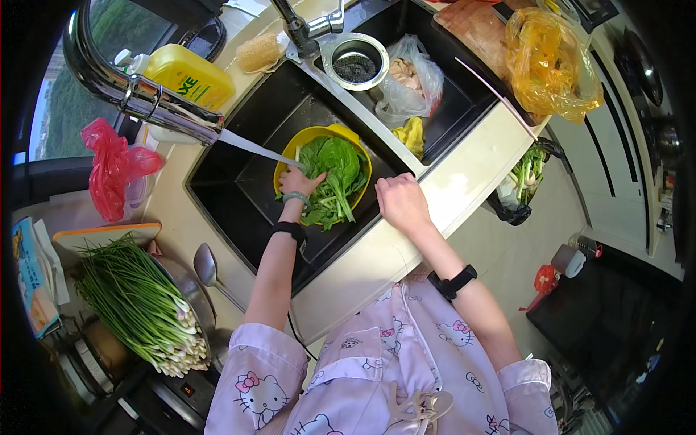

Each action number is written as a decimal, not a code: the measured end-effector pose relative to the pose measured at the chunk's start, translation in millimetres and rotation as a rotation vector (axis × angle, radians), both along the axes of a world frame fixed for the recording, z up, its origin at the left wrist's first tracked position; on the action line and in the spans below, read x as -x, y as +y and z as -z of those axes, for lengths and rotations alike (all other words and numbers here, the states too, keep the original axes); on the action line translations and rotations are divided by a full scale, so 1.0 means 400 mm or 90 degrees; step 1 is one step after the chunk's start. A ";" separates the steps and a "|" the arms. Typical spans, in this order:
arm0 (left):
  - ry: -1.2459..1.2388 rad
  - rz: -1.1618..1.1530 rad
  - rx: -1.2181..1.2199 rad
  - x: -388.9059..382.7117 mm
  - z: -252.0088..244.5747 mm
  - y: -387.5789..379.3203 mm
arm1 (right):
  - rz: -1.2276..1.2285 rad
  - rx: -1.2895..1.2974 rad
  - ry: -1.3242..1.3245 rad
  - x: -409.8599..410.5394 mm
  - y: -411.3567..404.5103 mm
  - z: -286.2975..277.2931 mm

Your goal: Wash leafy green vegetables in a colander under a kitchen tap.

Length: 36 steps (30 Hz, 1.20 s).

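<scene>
In the left sink bowl sits a yellow plastic basin full of leafy green vegetables. My left hand is at the basin's near-left side, thumb spread away from the fingers, touching the greens; some fingertips are hidden. A stream of water runs from the chrome faucet into the basin just beyond that hand. My right hand rests on the sink's front edge, right of the basin, with its fingers curled in and nothing visible in them.
A steel drain strainer, a clear bag of pale food and a yellow cloth are by the right bowl. Spring onions and a spoon lie left. A yellow bag overhangs the cutting board.
</scene>
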State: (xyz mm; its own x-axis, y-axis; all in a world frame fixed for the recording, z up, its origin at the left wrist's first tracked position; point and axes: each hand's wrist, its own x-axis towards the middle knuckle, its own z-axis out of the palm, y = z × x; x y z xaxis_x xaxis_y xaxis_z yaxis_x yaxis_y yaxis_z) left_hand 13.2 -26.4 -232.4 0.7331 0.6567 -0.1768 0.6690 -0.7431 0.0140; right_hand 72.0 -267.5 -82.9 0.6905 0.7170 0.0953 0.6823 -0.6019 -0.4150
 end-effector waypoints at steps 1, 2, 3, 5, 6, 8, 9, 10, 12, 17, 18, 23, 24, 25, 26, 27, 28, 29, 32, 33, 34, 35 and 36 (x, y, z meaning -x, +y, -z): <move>0.114 -0.053 -0.053 -0.022 -0.064 -0.023 | 0.001 0.000 0.000 -0.001 -0.003 0.001; 0.111 -0.059 -0.055 -0.017 -0.061 0.001 | 0.000 -0.001 0.000 0.002 -0.001 -0.001; 0.088 -0.010 0.108 -0.009 -0.044 0.049 | -0.004 -0.003 -0.002 0.004 0.004 -0.007; 0.059 0.036 0.271 -0.006 -0.013 0.102 | -0.020 -0.014 -0.012 0.011 0.016 -0.014; 0.048 0.036 0.274 -0.015 0.005 0.111 | -0.023 -0.018 -0.018 0.013 0.017 -0.011; 0.035 -0.006 0.283 -0.055 -0.053 0.063 | -0.017 -0.012 -0.016 0.006 0.011 -0.007; 0.035 -0.008 0.284 -0.070 -0.091 0.028 | -0.014 -0.011 -0.013 0.006 0.010 -0.007; -0.006 -0.048 0.249 -0.081 -0.119 0.004 | -0.018 -0.011 -0.014 0.005 0.012 -0.010; -0.103 -0.065 0.292 -0.093 -0.148 -0.017 | -0.013 -0.001 0.002 0.007 0.012 -0.015; -0.146 -0.125 0.485 -0.102 -0.119 -0.120 | -0.027 -0.016 -0.021 0.014 0.017 -0.020; -0.155 -0.147 0.466 -0.081 -0.050 -0.142 | -0.028 -0.025 -0.022 0.018 0.022 -0.018; -0.176 -0.239 0.692 -0.068 -0.091 -0.117 | -0.020 -0.032 -0.013 0.011 0.019 -0.018; -0.111 -0.065 0.473 -0.058 -0.102 -0.079 | -0.022 -0.031 -0.014 0.012 0.021 -0.020; -0.188 0.031 0.397 -0.054 -0.146 -0.059 | -0.014 -0.033 -0.016 0.008 0.017 -0.018; -0.192 -0.014 0.248 -0.055 -0.212 -0.061 | -0.005 -0.035 -0.016 0.004 0.011 -0.015; -0.262 -0.006 0.137 -0.039 -0.215 -0.039 | -0.005 -0.034 -0.015 0.004 0.012 -0.016; -0.166 0.007 0.211 -0.005 -0.179 0.011 | -0.010 -0.037 -0.019 0.006 0.016 -0.015; -0.069 0.019 0.285 0.026 -0.122 0.047 | -0.017 -0.040 -0.023 0.010 0.019 -0.016; 0.034 -0.225 0.536 0.055 -0.018 0.025 | -0.015 -0.047 -0.016 0.009 0.018 -0.021; 0.034 -0.222 0.538 0.049 0.026 0.022 | -0.013 -0.045 -0.018 0.008 0.018 -0.020; 0.101 -0.222 0.464 0.040 0.059 0.019 | -0.017 -0.045 -0.013 0.011 0.020 -0.021; 0.166 -0.221 0.390 0.038 0.089 0.017 | -0.023 -0.045 -0.009 0.013 0.022 -0.022; 0.122 -0.278 0.396 0.025 0.058 0.004 | -0.020 -0.041 -0.009 0.011 0.018 -0.018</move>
State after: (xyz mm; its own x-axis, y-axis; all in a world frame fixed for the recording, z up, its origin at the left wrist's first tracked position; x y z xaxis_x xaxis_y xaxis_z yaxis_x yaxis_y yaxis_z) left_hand 3.0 -24.9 -255.7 0.3507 0.6172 -0.7044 0.9318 -0.3052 0.1966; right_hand 67.5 -260.2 -75.5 0.6665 0.7300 0.1512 0.7059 -0.5528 -0.4429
